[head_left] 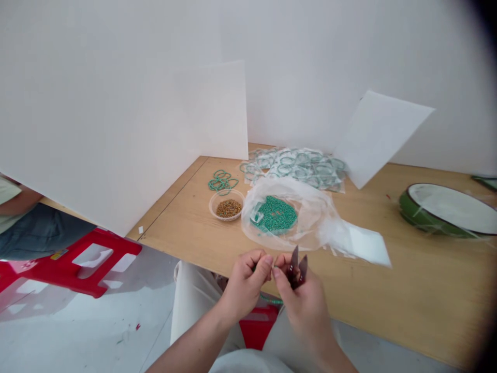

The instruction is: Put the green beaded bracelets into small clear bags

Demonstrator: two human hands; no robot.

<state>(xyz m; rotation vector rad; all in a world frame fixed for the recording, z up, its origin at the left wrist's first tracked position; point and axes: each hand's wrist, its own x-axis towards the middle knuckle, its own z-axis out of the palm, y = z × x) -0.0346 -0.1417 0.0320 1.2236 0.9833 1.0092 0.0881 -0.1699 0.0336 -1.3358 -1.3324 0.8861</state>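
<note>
My left hand [248,282] is closed, its thumb and forefinger pinched on the end of a string of small green beads [271,299], which sags below both hands. Against it, nearly touching, is my right hand [305,298], also closed. Dark-red thread snips [298,270] sit in the right hand with their blades pointing up and apart. The right thumb and forefinger pinch close to the same string end; the thread itself is too fine to make out. Just beyond the hands lies an opened clear plastic bag [310,207] holding loose green beads [275,215].
A clear bowl of brown-gold beads [228,208] stands left of the bag, with several green bead loops [221,180] behind it. Bagged bracelets [303,165] are piled at the back. A green-rimmed tray [446,210] is at right. White panels [223,109] border the table. Another person [23,217] sits at far left.
</note>
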